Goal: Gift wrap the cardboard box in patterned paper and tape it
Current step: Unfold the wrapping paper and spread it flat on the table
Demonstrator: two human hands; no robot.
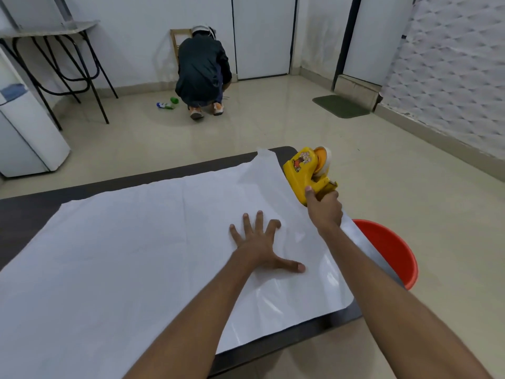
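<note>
Wrapping paper, one large sheet, lies white face up on a dark table. Its long axis runs from lower left to upper right, and its far corner points toward the room's back wall. The near left part of the sheet is cut off by the frame. Its right edge hangs past the table edge and partly covers one red bucket on the floor. No pattern can be made out on the upturned face.

The person's left hand rests palm down on the sheet near its right side, fingers straight and spread wide. The right hand grips the handle of one yellow tape dispenser over the sheet's right edge, with the tape roll end pointing away from the wearer. Whether the dispenser touches the paper cannot be told.

Well behind the table, a second person crouches facing the wall, face hidden. Two bottles lie on the floor just beside them. One green doormat sits by a doorway, and one folding table stands at far left.
</note>
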